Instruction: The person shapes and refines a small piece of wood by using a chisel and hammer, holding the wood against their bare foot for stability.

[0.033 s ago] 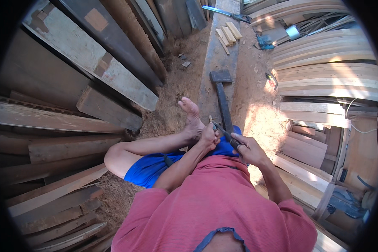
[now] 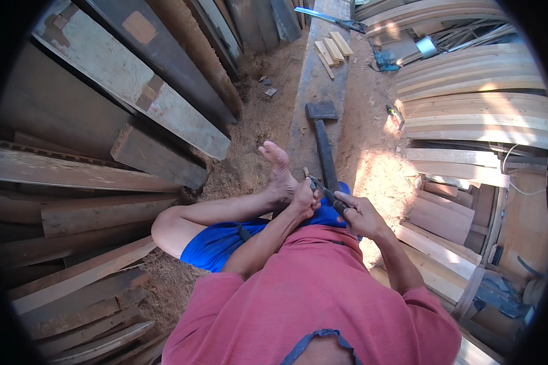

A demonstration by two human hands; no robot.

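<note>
My right hand (image 2: pixel 362 218) is closed around the dark handle of a bladed hand tool (image 2: pixel 330 198); its exact kind is hard to make out. The narrow end of the tool reaches up and left to my left hand (image 2: pixel 305 198). My left fingers are curled shut over a small strip of wood (image 2: pixel 305 171), whose pale tip pokes out beyond them. Both hands meet low over my lap, near my bare foot (image 2: pixel 277 161). Just beyond them a dark, block-headed mallet (image 2: pixel 321 110) lies on a long plank, its handle pointing toward me.
Farther up the plank (image 2: pixel 307 85) lie several short pale wood pieces (image 2: pixel 332 50) and a handsaw (image 2: pixel 332 18). A teal power tool (image 2: pixel 386 61) rests right of them. Stacked boards (image 2: pixel 475 115) line the right, and large dark boards (image 2: pixel 182 73) lean at left. Sawdust (image 2: pixel 249 115) covers the ground.
</note>
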